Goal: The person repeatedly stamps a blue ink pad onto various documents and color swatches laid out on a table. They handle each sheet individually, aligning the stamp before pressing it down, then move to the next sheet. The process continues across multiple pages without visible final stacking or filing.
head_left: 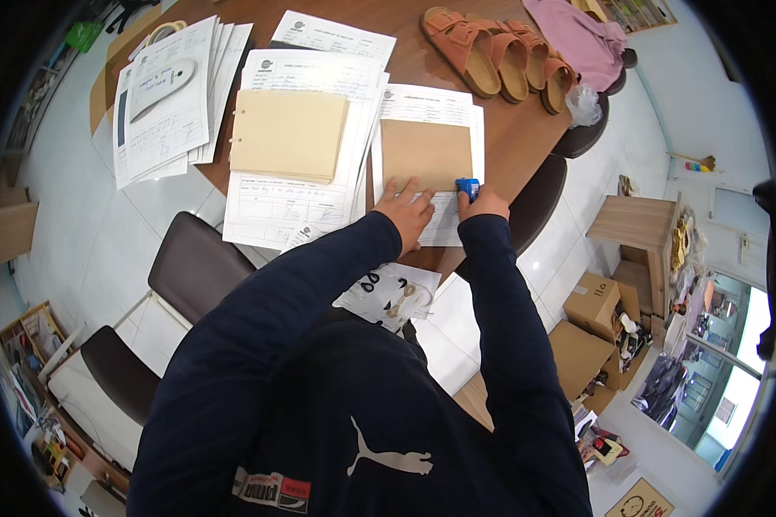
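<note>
Item: brown rectangular card swatch point(426, 153) lying on a white printed form point(444, 220) at the wooden table point(509, 129) edge; left hand point(403, 211) lay flat with fingers spread, pinning the form. Right hand point(483, 202) was closed around a small blue stapler-like tool point(466, 186) at the swatch's lower right corner. Fastening looked under way; a tan card stack point(289, 133) on other forms appeared unattached.

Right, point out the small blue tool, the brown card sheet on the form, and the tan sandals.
small blue tool point(466, 185), head view, its visible top.
brown card sheet point(425, 153), head view, its middle.
tan sandals point(491, 56), head view, a footbed.
</note>
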`<state>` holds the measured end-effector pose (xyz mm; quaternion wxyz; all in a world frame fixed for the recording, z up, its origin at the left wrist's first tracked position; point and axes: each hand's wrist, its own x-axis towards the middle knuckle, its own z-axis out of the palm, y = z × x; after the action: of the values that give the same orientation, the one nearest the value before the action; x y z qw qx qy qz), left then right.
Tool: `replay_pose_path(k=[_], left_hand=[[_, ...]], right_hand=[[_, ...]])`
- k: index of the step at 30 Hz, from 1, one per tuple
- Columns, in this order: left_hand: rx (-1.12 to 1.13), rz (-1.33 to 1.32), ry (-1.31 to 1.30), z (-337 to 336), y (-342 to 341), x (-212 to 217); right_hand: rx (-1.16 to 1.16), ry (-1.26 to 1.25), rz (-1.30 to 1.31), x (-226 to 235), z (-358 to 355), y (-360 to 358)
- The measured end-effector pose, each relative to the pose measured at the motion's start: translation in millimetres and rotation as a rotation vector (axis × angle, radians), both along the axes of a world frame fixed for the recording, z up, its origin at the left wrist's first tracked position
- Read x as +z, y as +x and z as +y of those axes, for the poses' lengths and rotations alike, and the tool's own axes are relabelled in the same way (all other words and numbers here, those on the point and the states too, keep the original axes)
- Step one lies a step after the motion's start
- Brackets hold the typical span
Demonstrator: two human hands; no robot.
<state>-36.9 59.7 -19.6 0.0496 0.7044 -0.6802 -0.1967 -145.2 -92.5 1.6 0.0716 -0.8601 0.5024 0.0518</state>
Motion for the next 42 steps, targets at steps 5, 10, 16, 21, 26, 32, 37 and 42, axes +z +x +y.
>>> replay_pose_path(k=[5, 10, 16, 21, 26, 32, 37, 42], left_hand=[[-0.01, -0.031, 0.003, -1.6, 2.5, 1.1], [-0.038, -0.022, 0.056, -1.6, 3.7, 12.5], [0.272, 0.154, -0.273, 14.3, 7.1, 22.9], [0.653, 0.383, -0.194, 45.0, -6.0, 10.4], [0.791, 0.484, -0.218, 49.1, -12.6, -0.8], [0.987, 0.688, -0.19, 53.9, -11.9, -8.6], [1.048, 0.788, -0.353, 54.0, -6.4, -15.9], [1.075, 1.438, -0.273, 35.7, -2.6, -8.3]], right_hand=[[-0.025, -0.052, 0.014, 0.1, 7.1, 11.1], [-0.109, 0.05, -0.149, 23.0, -4.3, -8.8], [-0.509, 0.363, -0.904, -2.1, -41.7, -60.2], [-0.306, 0.423, -0.871, -41.4, -26.0, -64.5], [-0.229, 0.17, -0.545, -31.0, 10.1, -42.3], [-0.291, 0.159, -0.439, -16.3, 24.2, -32.4], [-0.256, 0.136, -0.579, -31.0, 22.0, -48.2], [-0.432, 0.271, -0.797, -45.9, 1.8, -76.1]])
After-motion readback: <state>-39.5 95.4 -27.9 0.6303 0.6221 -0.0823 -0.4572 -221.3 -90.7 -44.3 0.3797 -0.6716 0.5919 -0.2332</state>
